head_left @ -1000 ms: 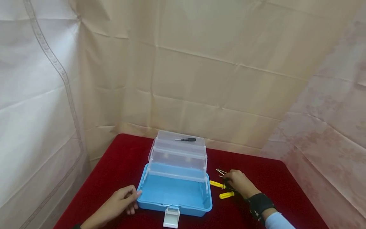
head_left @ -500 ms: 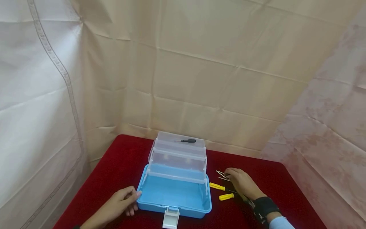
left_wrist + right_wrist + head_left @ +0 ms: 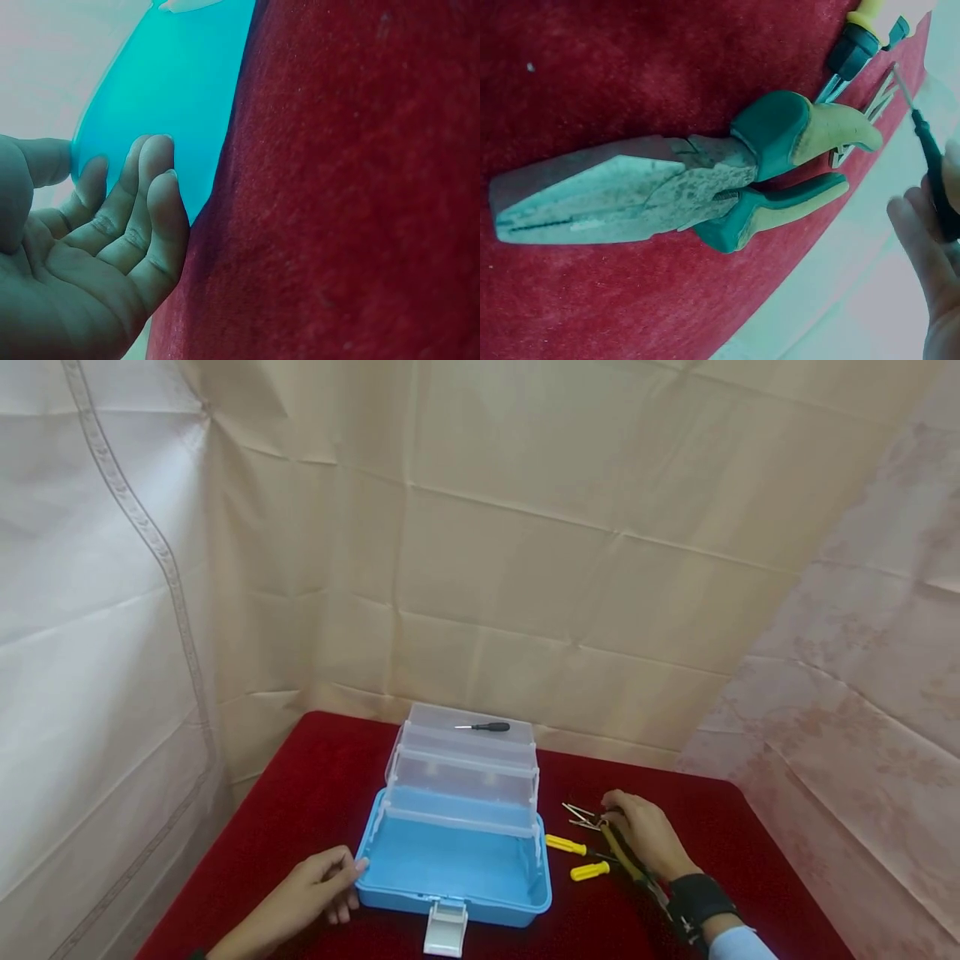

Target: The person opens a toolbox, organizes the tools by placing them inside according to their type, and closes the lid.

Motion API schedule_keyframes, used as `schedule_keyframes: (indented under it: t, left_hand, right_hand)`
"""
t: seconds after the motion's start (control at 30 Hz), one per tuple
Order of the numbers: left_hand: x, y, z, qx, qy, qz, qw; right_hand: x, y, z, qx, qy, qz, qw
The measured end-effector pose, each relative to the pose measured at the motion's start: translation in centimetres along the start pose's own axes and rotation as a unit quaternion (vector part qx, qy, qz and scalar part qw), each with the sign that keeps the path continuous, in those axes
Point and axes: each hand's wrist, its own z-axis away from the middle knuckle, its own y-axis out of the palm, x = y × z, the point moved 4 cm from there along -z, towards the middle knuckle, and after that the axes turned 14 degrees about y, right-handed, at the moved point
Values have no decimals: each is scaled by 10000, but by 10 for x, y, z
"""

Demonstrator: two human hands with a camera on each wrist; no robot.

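A blue toolbox (image 3: 397, 903) with clear fold-out trays stands raised at the middle of the red table. My left hand (image 3: 322, 881) holds its left front corner, thumb at the rim and fingers against the outer wall (image 3: 165, 82). To the right of the box, my right hand (image 3: 651, 839) hovers by a pair of pliers (image 3: 697, 180) with green and yellow handles. In the right wrist view that hand (image 3: 934, 255) grips a small dark-handled screwdriver (image 3: 930, 154), its thin shaft pointing away. The head view hides this screwdriver behind the hand.
Two yellow-handled screwdrivers, one handle (image 3: 566, 845) behind the other (image 3: 590, 872), lie between box and right hand. Thin metal pieces (image 3: 579, 815) lie just beyond. Another black screwdriver (image 3: 491, 727) rests on the clear top tray. A white latch (image 3: 446, 929) hangs in front.
My right hand has shifted slightly to the right and risen off the thin metal pieces, showing more of the pliers' handles. The left hand stays at the toolbox corner.
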Motion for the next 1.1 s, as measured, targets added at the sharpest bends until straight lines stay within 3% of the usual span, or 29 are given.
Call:
schedule_keyframes:
  t: [0.43,0.67,0.83,1.1]
  left_hand:
    - [-1,1,0,-27,-32,6,10000]
    - [-3,2,-1,-28,18,22,10000]
    - [-3,2,-3,-74,42,28,10000]
    - [-2,0,-4,-162,-63,115,9998]
  right_hand:
    - [-8,11,1,1127,463,643,9905]
    - [-9,10,1,564,191,654,9961]
    - [-11,7,0,429,407,202,9980]
    - [-8,0,-4,289,538,171,9980]
